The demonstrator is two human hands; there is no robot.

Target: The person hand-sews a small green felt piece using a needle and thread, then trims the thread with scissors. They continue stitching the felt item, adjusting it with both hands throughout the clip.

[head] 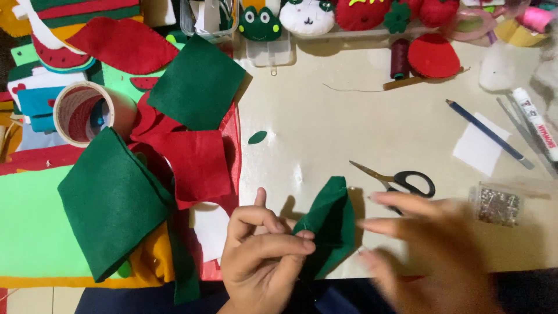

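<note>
My left hand pinches the lower edge of a small dark green felt piece, which stands folded just above the cream table's front edge. Blurred by motion, my right hand hovers to the right of the felt with its fingers spread and nothing in them. Just beyond the right hand lie black-handled scissors. A tiny green felt leaf rests further back on the table.
Green and red felt sheets pile up at left beside a tape roll. A pencil, white paper square, pin box, glue tube, thread spool and stuffed felt toys occupy the right and back.
</note>
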